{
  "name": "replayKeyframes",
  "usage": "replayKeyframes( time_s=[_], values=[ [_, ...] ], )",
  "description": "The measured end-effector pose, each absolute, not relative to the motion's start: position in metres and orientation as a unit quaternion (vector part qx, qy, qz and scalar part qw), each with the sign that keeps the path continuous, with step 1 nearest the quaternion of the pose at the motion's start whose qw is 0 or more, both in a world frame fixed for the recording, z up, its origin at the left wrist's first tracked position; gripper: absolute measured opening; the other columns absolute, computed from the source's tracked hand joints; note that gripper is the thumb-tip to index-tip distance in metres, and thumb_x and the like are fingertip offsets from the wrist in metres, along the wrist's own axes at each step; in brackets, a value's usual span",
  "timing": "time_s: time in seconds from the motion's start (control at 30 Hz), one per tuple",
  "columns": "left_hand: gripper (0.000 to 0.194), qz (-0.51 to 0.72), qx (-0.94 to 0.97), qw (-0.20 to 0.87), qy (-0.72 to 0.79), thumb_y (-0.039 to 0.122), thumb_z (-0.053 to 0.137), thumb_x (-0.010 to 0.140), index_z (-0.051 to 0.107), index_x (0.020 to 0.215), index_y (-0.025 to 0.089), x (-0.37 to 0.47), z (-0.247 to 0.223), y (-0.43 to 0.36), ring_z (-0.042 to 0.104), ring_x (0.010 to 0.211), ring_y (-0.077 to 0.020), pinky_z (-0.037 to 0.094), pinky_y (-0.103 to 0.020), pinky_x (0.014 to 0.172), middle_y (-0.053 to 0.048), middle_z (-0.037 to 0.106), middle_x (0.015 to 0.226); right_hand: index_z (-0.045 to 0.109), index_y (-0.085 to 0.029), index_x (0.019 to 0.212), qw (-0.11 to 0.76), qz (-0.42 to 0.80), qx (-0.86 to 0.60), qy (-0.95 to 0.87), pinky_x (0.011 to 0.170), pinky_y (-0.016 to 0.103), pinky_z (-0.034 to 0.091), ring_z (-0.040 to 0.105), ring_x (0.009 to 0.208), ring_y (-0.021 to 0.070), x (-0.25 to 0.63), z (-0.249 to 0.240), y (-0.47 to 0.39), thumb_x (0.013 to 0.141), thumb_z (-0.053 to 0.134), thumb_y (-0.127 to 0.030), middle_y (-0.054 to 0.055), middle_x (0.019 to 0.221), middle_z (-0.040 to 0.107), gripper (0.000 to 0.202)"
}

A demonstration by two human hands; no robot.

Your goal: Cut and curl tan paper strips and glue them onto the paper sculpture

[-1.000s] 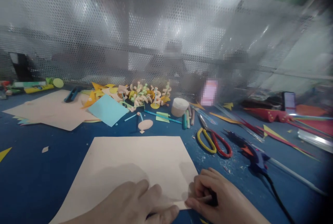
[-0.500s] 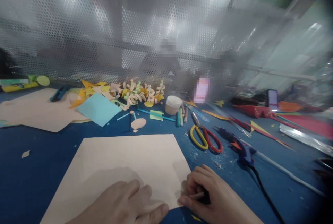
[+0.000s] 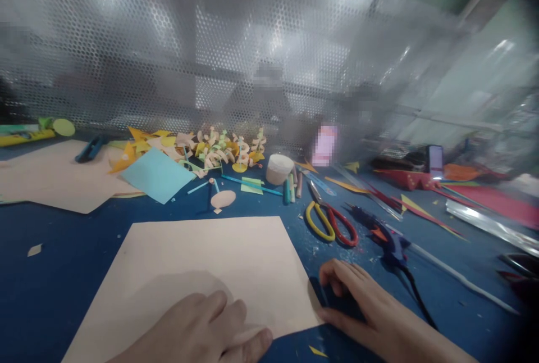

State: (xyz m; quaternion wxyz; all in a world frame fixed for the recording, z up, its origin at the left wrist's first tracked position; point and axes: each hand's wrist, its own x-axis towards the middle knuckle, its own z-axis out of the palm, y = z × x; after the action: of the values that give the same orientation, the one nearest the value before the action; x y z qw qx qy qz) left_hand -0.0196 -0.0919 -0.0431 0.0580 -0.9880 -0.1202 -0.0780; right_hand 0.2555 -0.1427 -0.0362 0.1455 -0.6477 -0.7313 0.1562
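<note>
A large pale peach sheet of paper (image 3: 202, 250) lies on the blue tabletop in front of me. My left hand (image 3: 202, 323) rests on its near part, pressing it down, with the fingers loosely bent and the thumb stretched to the right. At the sheet's right near corner is my right hand (image 3: 357, 301), its thumb tip at the corner and its curled fingers apart from the thumb. Nothing shows between them. Beyond the right hand lie scissors (image 3: 330, 222) with one yellow and one red handle, and a blue glue gun (image 3: 391, 239) with a glue stick in it.
At the back stand a white-lidded tub (image 3: 280, 169), curled paper pieces (image 3: 219, 149) and a light blue sheet (image 3: 158, 175). More peach paper (image 3: 63, 177) with a dark blue cutter (image 3: 89, 149) lies left. A phone (image 3: 435, 162) stands at the right. Perforated metal sheeting (image 3: 236, 54) rises behind.
My right hand has shifted right and opened, its fingers parting from the thumb, so the sheet's right near corner now shows. My left hand stays in place. The view has shifted slightly.
</note>
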Motion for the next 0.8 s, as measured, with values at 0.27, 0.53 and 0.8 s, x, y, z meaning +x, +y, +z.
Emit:
replayKeyframes(
  time_s=[0.27, 0.53, 0.8],
  values=[
    [0.037, -0.075, -0.988, 0.046, -0.131, 0.024, 0.044, 0.086, 0.04, 0.122, 0.022, -0.014, -0.043, -0.095, 0.054, 0.07, -0.0193, 0.041, -0.028, 0.059, -0.004, 0.063, 0.089, 0.055, -0.026, 0.1, 0.183, 0.068, -0.429, -0.882, 0.073, 0.024, 0.045, 0.058, 0.084, 0.0144, 0.215, -0.009, -0.141, 0.083, 0.05, -0.016, 0.001, 0.09, 0.064, 0.02],
    [0.024, -0.029, -0.973, -0.116, -0.197, 0.022, 0.053, 0.081, 0.057, 0.104, 0.03, -0.018, -0.018, -0.087, 0.056, 0.069, -0.0137, 0.042, -0.02, 0.058, 0.0, 0.059, 0.085, 0.056, -0.022, 0.105, 0.198, 0.019, -0.327, -0.924, 0.072, 0.028, 0.041, 0.057, 0.077, 0.0129, 0.209, -0.044, -0.139, 0.083, 0.055, -0.021, -0.002, 0.09, 0.069, 0.022],
    [0.022, -0.005, -0.927, -0.288, -0.241, 0.022, 0.047, 0.084, 0.068, 0.089, 0.024, -0.035, -0.004, -0.082, 0.059, 0.074, -0.013, 0.042, -0.016, 0.061, -0.004, 0.062, 0.084, 0.057, -0.022, 0.108, 0.214, -0.036, -0.319, -0.922, 0.072, 0.027, 0.04, 0.055, 0.071, 0.0109, 0.205, -0.04, -0.138, 0.086, 0.051, -0.022, -0.003, 0.081, 0.068, 0.022]
  ],
)
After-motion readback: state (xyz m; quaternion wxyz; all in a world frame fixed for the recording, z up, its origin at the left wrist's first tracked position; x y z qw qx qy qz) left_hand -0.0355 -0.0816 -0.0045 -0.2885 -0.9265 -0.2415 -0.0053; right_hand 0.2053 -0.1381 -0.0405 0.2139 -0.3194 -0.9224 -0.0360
